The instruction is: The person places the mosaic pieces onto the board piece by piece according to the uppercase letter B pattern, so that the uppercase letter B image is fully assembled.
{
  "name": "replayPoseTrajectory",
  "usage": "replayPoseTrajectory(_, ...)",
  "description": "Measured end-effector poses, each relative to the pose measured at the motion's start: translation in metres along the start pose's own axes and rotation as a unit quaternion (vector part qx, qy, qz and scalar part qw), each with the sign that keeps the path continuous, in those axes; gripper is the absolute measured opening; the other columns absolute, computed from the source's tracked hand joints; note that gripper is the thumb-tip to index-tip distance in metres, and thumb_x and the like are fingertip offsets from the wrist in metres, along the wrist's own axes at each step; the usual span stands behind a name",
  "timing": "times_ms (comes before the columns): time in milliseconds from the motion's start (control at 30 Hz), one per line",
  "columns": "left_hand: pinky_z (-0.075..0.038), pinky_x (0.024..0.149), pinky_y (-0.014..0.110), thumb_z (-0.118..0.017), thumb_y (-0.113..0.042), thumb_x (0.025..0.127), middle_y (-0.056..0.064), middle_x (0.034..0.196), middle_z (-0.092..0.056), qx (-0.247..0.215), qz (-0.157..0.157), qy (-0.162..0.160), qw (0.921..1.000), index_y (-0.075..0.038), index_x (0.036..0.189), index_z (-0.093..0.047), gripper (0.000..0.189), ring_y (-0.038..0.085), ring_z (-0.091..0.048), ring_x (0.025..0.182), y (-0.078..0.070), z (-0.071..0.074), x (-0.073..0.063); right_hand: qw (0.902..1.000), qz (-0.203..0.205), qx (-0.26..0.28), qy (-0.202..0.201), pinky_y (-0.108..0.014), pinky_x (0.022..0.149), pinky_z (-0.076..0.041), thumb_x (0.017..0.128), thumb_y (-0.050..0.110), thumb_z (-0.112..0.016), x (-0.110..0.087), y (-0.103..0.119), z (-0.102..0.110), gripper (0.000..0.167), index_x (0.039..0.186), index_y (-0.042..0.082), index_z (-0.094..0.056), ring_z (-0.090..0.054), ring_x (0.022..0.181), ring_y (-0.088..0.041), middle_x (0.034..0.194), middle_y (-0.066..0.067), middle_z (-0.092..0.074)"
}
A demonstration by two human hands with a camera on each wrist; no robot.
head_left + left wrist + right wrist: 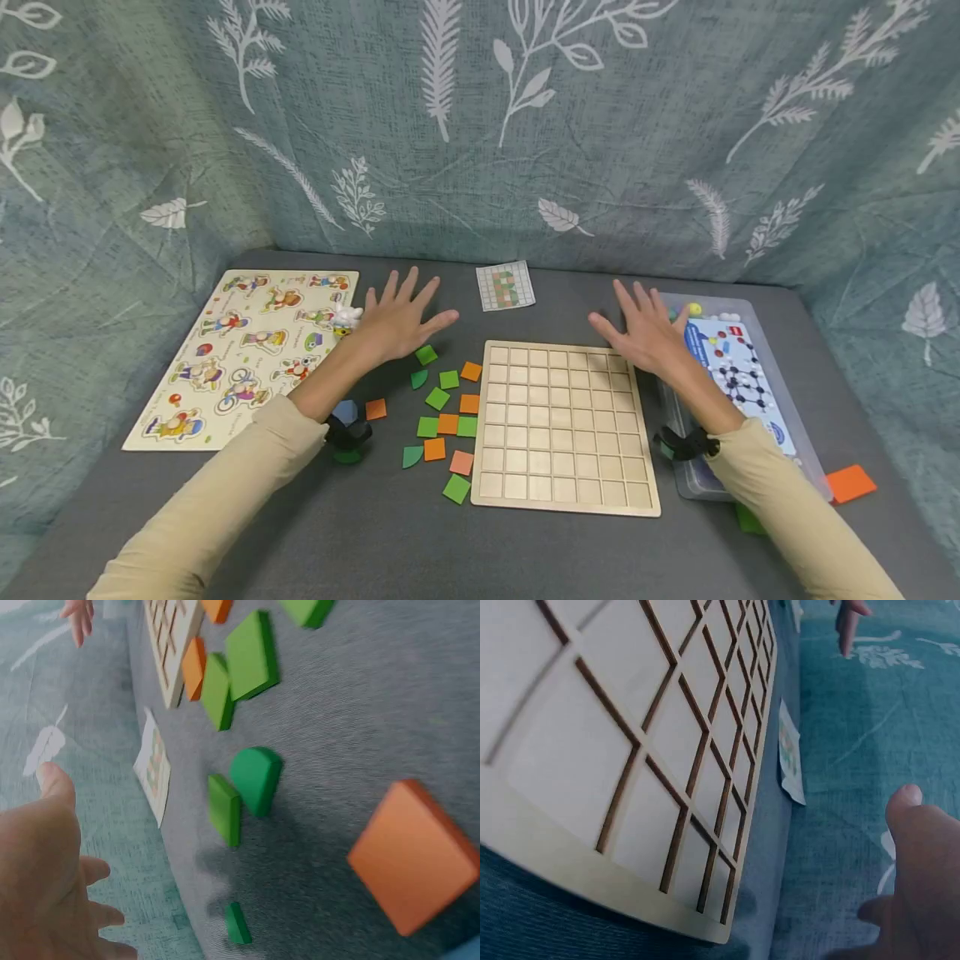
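Observation:
Both hands are held out with fingers spread, holding nothing. My left hand (pixel 400 318) hovers between the picture puzzle board (pixel 255 350) and a scatter of green and orange tiles (pixel 447 424). Over the upper right corner of the wooden grid board (pixel 562 427) is my right hand (pixel 647 330), close to the plastic box. The grid's square cells hold no tiles. A small paper card (pixel 506 286) with a coloured grid pattern lies behind the board. In the left wrist view, an orange tile (pixel 412 859) and a dark green rounded tile (pixel 255 780) lie below the hand.
At the right stands a clear plastic box (pixel 780 367) with a blue molecule-model sheet (pixel 742 375) in it. An orange piece (pixel 851 483) and a green piece (pixel 750 518) lie beside it. A patterned curtain (pixel 465 167) closes off the table's back and sides.

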State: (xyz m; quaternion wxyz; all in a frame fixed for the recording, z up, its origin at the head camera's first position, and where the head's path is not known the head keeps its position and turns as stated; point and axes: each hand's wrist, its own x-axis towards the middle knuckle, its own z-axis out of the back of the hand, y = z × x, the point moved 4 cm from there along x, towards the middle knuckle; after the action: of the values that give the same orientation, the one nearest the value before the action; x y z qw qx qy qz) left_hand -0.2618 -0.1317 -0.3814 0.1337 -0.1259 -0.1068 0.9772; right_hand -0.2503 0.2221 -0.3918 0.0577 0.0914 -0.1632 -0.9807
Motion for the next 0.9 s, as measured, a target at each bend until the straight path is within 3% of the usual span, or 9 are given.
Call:
replayPoseTrajectory(167, -0.009, 0.114, 0.069, -0.033, -0.063, 0.098, 0.019, 0.163, 0.000, -0.024, -0.029, 0.016, 0.9991, -0.017, 0.157, -0.014, 0.077, 0.047, 0.000, 0.149, -0.003, -0.005, -0.012, 0.9961, 0.058, 0.061, 0.026, -0.077, 0.106, 0.008, 0.095, 0.069, -0.034, -0.010, -0.005, -0.003, 0.083, 0.156, 0.013, -0.021, -0.034, 0.137, -0.050, 0.149, -0.025, -0.040)
replayPoseTrajectory(333, -0.013, 0.115, 0.067, -0.033, -0.063, 0.097, 0.020, 0.163, -0.005, -0.052, -0.056, 0.019, 0.9969, -0.016, 0.157, -0.017, 0.078, 0.047, -0.004, 0.149, -0.003, -0.010, -0.026, 0.9787, 0.175, 0.101, 0.036, -0.073, 0.110, 0.005, 0.096, 0.042, -0.057, -0.022, -0.016, -0.005, 0.059, 0.140, 0.004, -0.050, -0.044, 0.129, -0.048, 0.137, -0.025, -0.054)
replayPoseTrajectory(467, -0.018, 0.113, 0.068, -0.042, -0.056, 0.098, 0.020, 0.162, -0.010, -0.086, -0.062, 0.015, 0.9942, -0.013, 0.156, -0.022, 0.074, 0.048, -0.010, 0.147, 0.000, -0.009, -0.038, 0.9685, 0.229, 0.091, 0.035, -0.071, 0.112, 0.002, 0.092, 0.027, -0.066, -0.026, -0.025, -0.007, 0.039, 0.125, 0.005, -0.065, -0.053, 0.121, -0.042, 0.125, -0.019, -0.063)
replayPoseTrajectory(500, -0.020, 0.112, 0.068, -0.045, -0.053, 0.099, 0.021, 0.162, -0.013, -0.094, -0.062, 0.011, 0.9936, -0.012, 0.155, -0.024, 0.072, 0.048, -0.013, 0.147, 0.001, -0.008, -0.041, 0.9656, 0.242, 0.089, 0.032, -0.071, 0.112, -0.001, 0.091, 0.024, -0.067, -0.026, -0.026, -0.008, 0.035, 0.121, 0.006, -0.067, -0.057, 0.116, -0.039, 0.120, -0.016, -0.065)
replayPoseTrajectory(567, -0.024, 0.111, 0.068, -0.049, -0.046, 0.099, 0.022, 0.160, -0.018, -0.111, -0.062, 0.004, 0.9919, -0.009, 0.153, -0.029, 0.068, 0.049, -0.019, 0.145, 0.005, -0.007, -0.045, 0.9597, 0.264, 0.090, 0.032, -0.063, 0.112, -0.021, 0.089, 0.022, -0.069, -0.026, -0.026, -0.009, 0.030, 0.116, 0.008, -0.070, -0.061, 0.103, -0.029, 0.110, -0.011, -0.067)
replayPoseTrajectory(633, -0.029, 0.110, 0.065, -0.052, -0.039, 0.100, 0.023, 0.157, -0.025, -0.120, -0.065, -0.005, 0.9906, -0.006, 0.151, -0.033, 0.063, 0.048, -0.026, 0.143, 0.008, -0.006, -0.048, 0.9537, 0.283, 0.094, 0.035, -0.051, 0.101, -0.040, 0.088, 0.020, -0.071, -0.027, -0.025, -0.011, 0.027, 0.113, 0.009, -0.072, -0.062, 0.091, -0.018, 0.103, -0.006, -0.067)
replayPoseTrajectory(700, -0.033, 0.108, 0.063, -0.053, -0.034, 0.100, 0.025, 0.153, -0.031, -0.126, -0.071, -0.012, 0.9894, -0.003, 0.148, -0.038, 0.059, 0.047, -0.033, 0.139, 0.011, -0.006, -0.052, 0.9501, 0.295, 0.093, 0.037, -0.039, 0.081, -0.050, 0.087, 0.019, -0.071, -0.028, -0.025, -0.013, 0.027, 0.112, 0.009, -0.073, -0.059, 0.082, -0.008, 0.098, -0.003, -0.066)
replayPoseTrajectory(733, -0.035, 0.107, 0.062, -0.053, -0.032, 0.100, 0.025, 0.152, -0.034, -0.130, -0.073, -0.014, 0.9887, -0.002, 0.146, -0.039, 0.057, 0.046, -0.035, 0.138, 0.013, -0.006, -0.053, 0.9493, 0.298, 0.092, 0.038, -0.035, 0.071, -0.049, 0.087, 0.019, -0.072, -0.028, -0.025, -0.014, 0.027, 0.112, 0.009, -0.073, -0.058, 0.079, -0.005, 0.097, -0.002, -0.066)
replayPoseTrajectory(900, -0.041, 0.102, 0.058, -0.055, -0.025, 0.099, 0.026, 0.145, -0.041, -0.137, -0.072, -0.018, 0.9878, 0.001, 0.143, -0.044, 0.052, 0.044, -0.046, 0.130, 0.018, -0.006, -0.057, 0.9513, 0.304, 0.047, 0.022, -0.028, 0.069, -0.043, 0.086, 0.025, -0.073, -0.028, -0.025, -0.016, 0.026, 0.111, 0.015, -0.074, -0.055, 0.075, 0.000, 0.094, 0.003, -0.066)
